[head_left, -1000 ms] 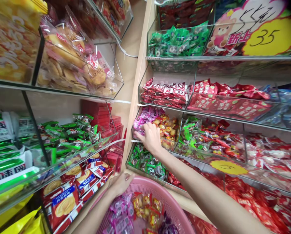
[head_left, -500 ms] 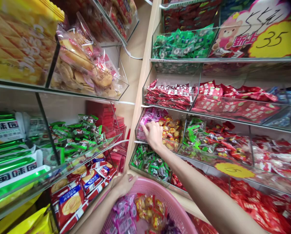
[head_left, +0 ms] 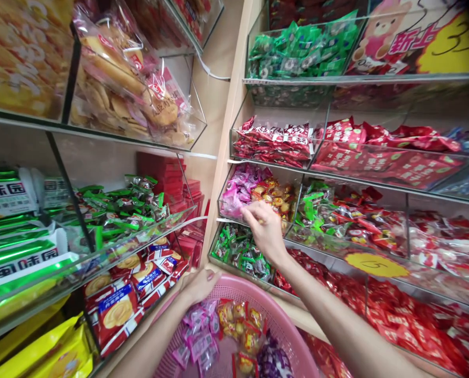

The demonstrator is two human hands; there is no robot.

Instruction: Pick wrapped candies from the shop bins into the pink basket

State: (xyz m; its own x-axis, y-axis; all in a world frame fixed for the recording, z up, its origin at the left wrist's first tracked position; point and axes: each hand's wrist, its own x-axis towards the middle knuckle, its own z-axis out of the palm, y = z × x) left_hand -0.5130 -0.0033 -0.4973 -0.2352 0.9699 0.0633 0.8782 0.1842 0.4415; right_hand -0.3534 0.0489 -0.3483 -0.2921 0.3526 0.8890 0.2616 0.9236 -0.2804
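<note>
My left hand [head_left: 200, 285] is closed over the far left rim of a pink plastic basket [head_left: 284, 310]. Inside the basket lie purple-wrapped candies [head_left: 201, 338], gold-and-red packets [head_left: 240, 325] and dark purple-and-white candies [head_left: 274, 359]. My right hand [head_left: 264, 226] is in front of a clear shelf bin, fingers pinched together at its front edge; whatever they hold, if anything, is hidden. Just behind the fingertips, the bin holds pink-purple wrapped candies [head_left: 244, 184] beside gold-wrapped ones [head_left: 279, 197].
Below that bin are green-wrapped candies [head_left: 240, 252]. Red packets [head_left: 274, 144] fill the shelf above. On the left, glass-fronted shelves hold bagged bread [head_left: 116, 73], green candies [head_left: 120, 210] and red-and-blue biscuit packs [head_left: 118, 315]. A yellow price tag [head_left: 376, 264] hangs on the right shelf.
My right hand has drawn back from over the purple candies, moving right and slightly down to the bin's front edge. My left hand stays on the basket rim. The view has shifted slightly.
</note>
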